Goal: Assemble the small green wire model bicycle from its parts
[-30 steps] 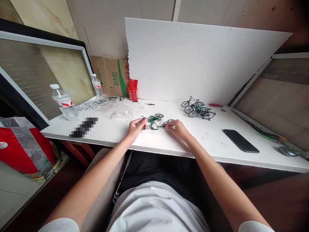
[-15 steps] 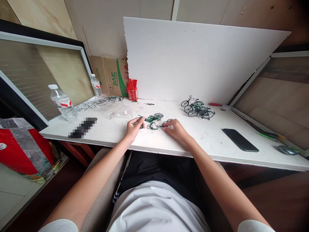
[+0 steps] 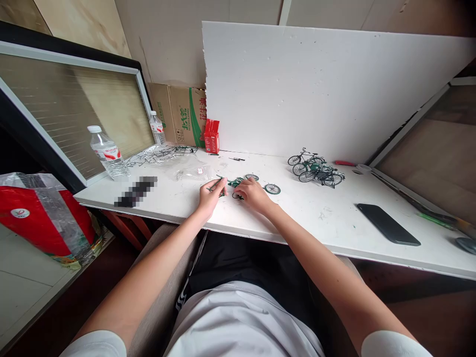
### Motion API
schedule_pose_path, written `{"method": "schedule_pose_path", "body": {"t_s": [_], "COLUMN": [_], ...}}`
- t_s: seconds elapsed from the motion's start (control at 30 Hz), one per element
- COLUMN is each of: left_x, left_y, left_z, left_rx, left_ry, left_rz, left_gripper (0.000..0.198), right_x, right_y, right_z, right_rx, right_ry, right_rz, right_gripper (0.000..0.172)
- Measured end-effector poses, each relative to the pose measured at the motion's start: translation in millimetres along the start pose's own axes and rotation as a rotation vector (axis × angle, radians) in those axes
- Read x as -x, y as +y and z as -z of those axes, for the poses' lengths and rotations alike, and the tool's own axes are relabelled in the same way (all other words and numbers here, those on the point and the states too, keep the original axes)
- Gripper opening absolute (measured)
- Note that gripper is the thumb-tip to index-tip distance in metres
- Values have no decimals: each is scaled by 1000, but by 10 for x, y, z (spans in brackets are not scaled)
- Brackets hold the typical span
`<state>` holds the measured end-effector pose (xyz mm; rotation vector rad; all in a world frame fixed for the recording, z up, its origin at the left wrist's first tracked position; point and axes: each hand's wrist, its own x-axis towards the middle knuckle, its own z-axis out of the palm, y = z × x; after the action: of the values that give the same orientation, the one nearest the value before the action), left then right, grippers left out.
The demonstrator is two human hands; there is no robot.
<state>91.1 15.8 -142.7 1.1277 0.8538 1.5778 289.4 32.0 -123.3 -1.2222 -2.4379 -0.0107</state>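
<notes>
My left hand is closed in a pinch on a thin green model bicycle part, held just above the table. Close by on the right, my right hand has its fingers bent down over small green model bicycle parts. Its fingertips are pressed together, and what lies between them is hidden. One small spoked wheel lies flat right of this hand; a second wheel shows just behind it. Several dark green model bicycles stand grouped farther back on the right.
On the white table lie a black phone, a clear plastic bag and parts sprues. Water bottles, a red box and a carton stand back left. A white board leans behind.
My right hand has moved left, closer to my left hand, uncovering a wheel on its right. My left hand keeps its pinch on the green part. The view has turned slightly.
</notes>
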Motion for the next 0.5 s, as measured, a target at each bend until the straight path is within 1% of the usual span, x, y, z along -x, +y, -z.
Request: {"method": "schedule_pose_path", "body": {"t_s": [0.13, 0.27, 0.4, 0.5], "left_x": [4, 0, 1, 6], "left_y": [4, 5, 16, 18], "left_z": [-6, -16, -21, -18], "left_rx": [5, 9, -1, -4], "left_ry": [22, 24, 26, 21], "left_rz": [9, 17, 9, 2], "left_gripper": [46, 47, 48, 48], "right_x": [-125, -202, -255, -240], "right_y": [-37, -55, -61, -17], "right_z": [49, 79, 64, 47], "right_rx": [123, 209, 242, 180], "right_ry": [-116, -170, -182, -129], "right_rz": [51, 98, 137, 136], "right_gripper": [27, 27, 25, 20]}}
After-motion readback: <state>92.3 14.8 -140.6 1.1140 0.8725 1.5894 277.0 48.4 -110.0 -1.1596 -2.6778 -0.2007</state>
